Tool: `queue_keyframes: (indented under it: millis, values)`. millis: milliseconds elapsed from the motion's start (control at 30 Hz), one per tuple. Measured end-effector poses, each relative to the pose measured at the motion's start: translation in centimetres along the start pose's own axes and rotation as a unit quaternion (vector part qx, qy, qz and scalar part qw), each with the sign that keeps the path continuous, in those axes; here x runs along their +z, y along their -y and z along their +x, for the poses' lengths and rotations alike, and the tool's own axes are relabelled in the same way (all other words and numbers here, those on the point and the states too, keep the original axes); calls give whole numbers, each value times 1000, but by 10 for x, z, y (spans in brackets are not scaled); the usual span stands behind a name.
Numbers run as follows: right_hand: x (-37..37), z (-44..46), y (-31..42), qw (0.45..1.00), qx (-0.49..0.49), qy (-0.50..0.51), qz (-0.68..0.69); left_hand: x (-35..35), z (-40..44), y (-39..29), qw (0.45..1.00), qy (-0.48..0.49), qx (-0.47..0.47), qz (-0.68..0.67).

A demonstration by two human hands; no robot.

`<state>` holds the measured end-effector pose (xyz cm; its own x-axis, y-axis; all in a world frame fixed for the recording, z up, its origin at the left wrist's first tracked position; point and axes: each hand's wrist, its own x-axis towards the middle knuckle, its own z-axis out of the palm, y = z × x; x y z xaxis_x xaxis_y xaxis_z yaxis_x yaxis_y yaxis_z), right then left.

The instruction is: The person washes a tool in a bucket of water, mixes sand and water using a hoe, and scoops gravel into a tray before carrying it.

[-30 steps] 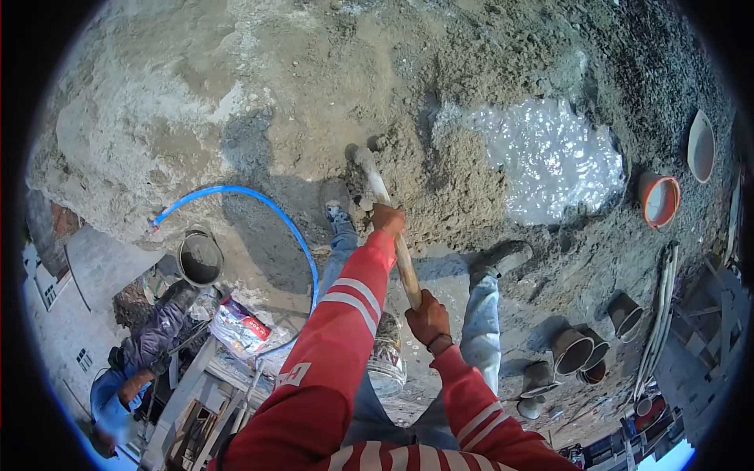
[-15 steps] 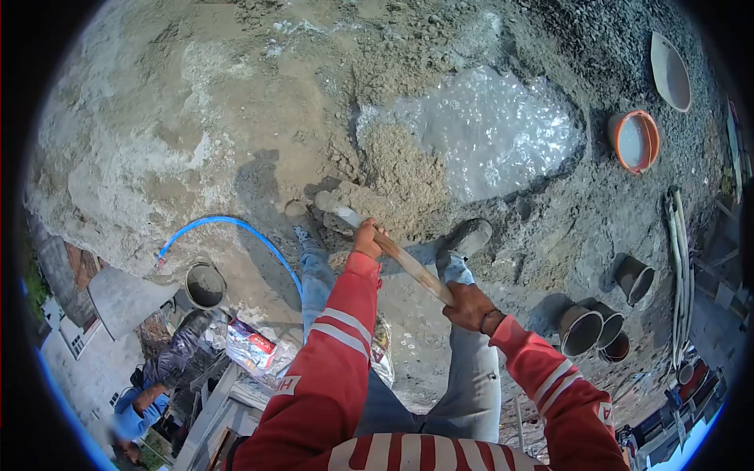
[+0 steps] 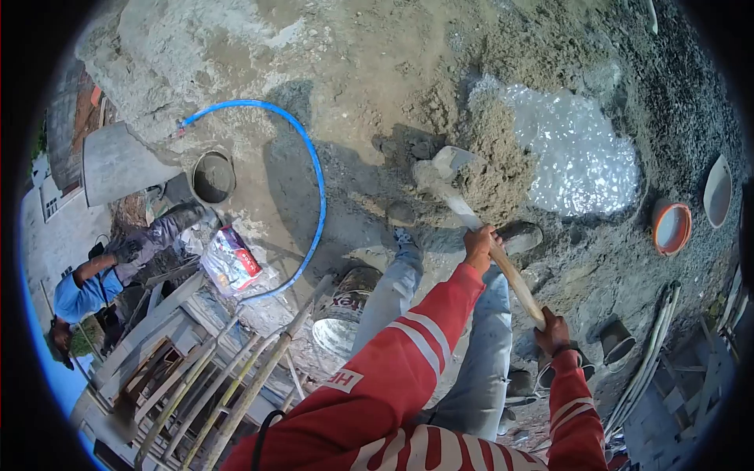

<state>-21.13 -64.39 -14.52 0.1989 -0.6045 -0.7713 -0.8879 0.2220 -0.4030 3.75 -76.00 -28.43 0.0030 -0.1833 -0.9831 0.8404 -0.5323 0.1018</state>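
Note:
Both of my hands grip a shovel (image 3: 518, 282) with a pale wooden handle. My left hand (image 3: 479, 248) is wrapped round the shaft nearer the blade, and my right hand (image 3: 553, 333) holds its upper end. The metal blade is down against a heap of damp sandy mix (image 3: 495, 177), and loose material lies around it. Just beyond the heap a shiny grey pool of water (image 3: 577, 153) lies in a hollow. My legs stand apart below, one boot close to the heap.
A blue hose (image 3: 320, 180) curves over the ground at left, near a bucket (image 3: 213, 177) and a printed bag (image 3: 232, 263). An orange bucket (image 3: 672, 229) stands right, with poles (image 3: 648, 353) below. Another person (image 3: 98, 275) is at far left. Bamboo poles (image 3: 236, 400) lie lower left.
The view has turned, so the pool, heap and shovel appear farther right and more of the hose and left side shows. Both hands have kept their hold on the shovel.

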Motion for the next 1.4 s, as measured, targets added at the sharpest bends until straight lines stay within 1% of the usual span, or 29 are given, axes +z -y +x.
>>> queue_keyframes:
  millis: [67, 100, 133, 167, 200, 233, 267, 300, 367, 433, 500, 567, 600, 667, 700, 733, 767, 900, 967, 1000, 1100, 1133, 1167, 1200, 1233, 1300, 1333, 1367, 1400]
  values:
    - [17, 12, 53, 999, -35, -29, 14, -10, -24, -59, 999, -20, 41, 24]
    - [22, 20, 89, 998, -52, -27, 8, -19, -29, -95, 998, 3, 62, 28]
    - [28, 30, 125, 996, -80, -34, 18, -28, -36, -129, 995, -7, 92, 43]
    - [40, 42, 157, 993, -100, -50, 42, -38, -39, -167, 988, -13, 137, 64]
    - [48, 55, 195, 990, -104, -63, 72, -42, -50, -206, 978, -54, 175, 97]
    - [61, 71, 225, 985, -134, -72, 83, -48, -57, -244, 975, -52, 192, 99]
    - [67, 86, 259, 985, -131, -53, 98, -59, -56, -278, 958, -38, 263, 108]
    - [73, 102, 290, 980, -162, -55, 107, -66, -57, -311, 947, -47, 300, 107]
    - [83, 130, 343, 972, -183, -56, 136, -77, -57, -372, 931, -66, 342, 110]
    - [92, 157, 380, 965, -205, -64, 149, -87, -53, -409, 914, -97, 362, 157]
    - [111, 185, 394, 969, -194, -44, 149, -102, -36, -407, 902, -109, 383, 166]
    - [122, 206, 390, 973, -180, -21, 142, -118, -6, -390, 876, -113, 421, 205]
    - [127, 209, 379, 976, -166, -2, 138, -126, 10, -370, 879, -116, 417, 201]
    - [128, 203, 344, 980, -141, 19, 136, -131, 45, -325, 865, -186, 387, 261]
    - [126, 195, 323, 990, -92, 49, 96, -141, 69, -299, 868, -185, 382, 258]
    - [124, 186, 301, 994, -42, 79, 58, -154, 92, -273, 891, -167, 319, 276]
    - [122, 174, 278, 994, -39, 82, 55, -161, 105, -248, 910, -148, 255, 293]
    - [96, 146, 195, 993, -41, 104, 37, -134, 90, -160, 901, -132, 311, 273]
    - [79, 136, 160, 992, -57, 100, 49, -117, 88, -129, 923, -159, 249, 245]
    - [68, 132, 141, 992, -52, 99, 51, -106, 91, -115, 920, -153, 258, 251]
    - [35, 120, 71, 992, -42, 88, 80, -92, 126, -53, 936, -130, 211, 248]
    - [25, 115, 47, 990, -47, 85, 99, -99, 150, -30, 878, -82, 261, 392]
    - [27, 114, 18, 990, -44, 83, 102, -99, 163, -14, 795, -31, 303, 525]
    - [39, 115, -15, 989, -74, 65, 111, -72, 142, 14, 858, -108, 288, 412]
    - [43, 112, -44, 986, -105, 47, 119, -40, 121, 51, 901, -183, 267, 289]
    - [11, 80, -79, 979, -110, 65, 157, -36, 146, 108, 878, -307, 285, 232]
    - [8, 68, -100, 977, -126, 66, 156, -10, 102, 135, 896, -287, 264, 213]
    - [-1, 52, -114, 982, -102, 81, 136, -12, 93, 165, 918, -223, 283, 166]
    - [-5, 36, -133, 982, -121, 70, 126, 9, 55, 191, 918, -235, 285, 144]
